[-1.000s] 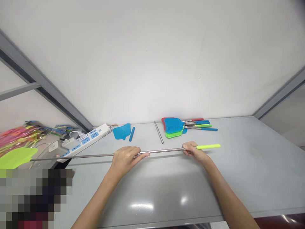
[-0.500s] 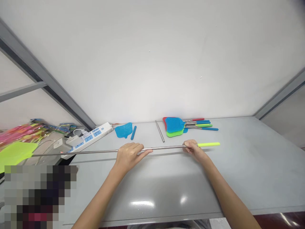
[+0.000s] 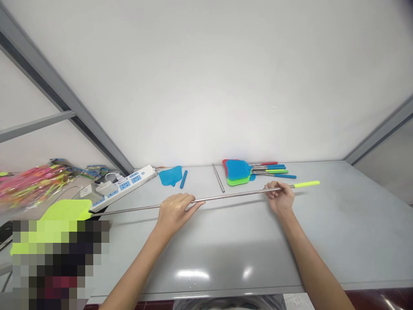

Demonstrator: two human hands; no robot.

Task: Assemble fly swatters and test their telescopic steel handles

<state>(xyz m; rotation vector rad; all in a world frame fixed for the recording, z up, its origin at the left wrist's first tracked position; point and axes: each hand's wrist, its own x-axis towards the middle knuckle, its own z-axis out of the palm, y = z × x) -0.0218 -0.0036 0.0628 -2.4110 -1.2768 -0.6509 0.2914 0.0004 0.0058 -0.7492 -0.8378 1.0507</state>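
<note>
1. On the grey tabletop [image 3: 335,228], you hold a long telescopic fly swatter [image 3: 232,196] across your front in both hands, its steel shaft running roughly left to right above the surface.
2. Your left hand [image 3: 174,214] is curled around the shaft towards the middle, with the fingers closed together and wrapped over it.
3. Your right hand [image 3: 279,196] is closed around the shaft just short of the yellow-green grip [image 3: 306,184], so it is the nearer hand to that end.
4. The long axis tilts slightly: the grip end lies to your right and further from you, while the lime-green mesh head [image 3: 67,210] lies to your left and nearer you, so your left hand is the closer one to it.
5. That head sits just beside the near end of a white power strip [image 3: 124,187].
6. Beyond the shaft lie a blue mesh swatter head [image 3: 170,175], a blue handle [image 3: 183,179], a loose steel rod [image 3: 218,178] and a stack of coloured swatters [image 3: 237,172].
</note>
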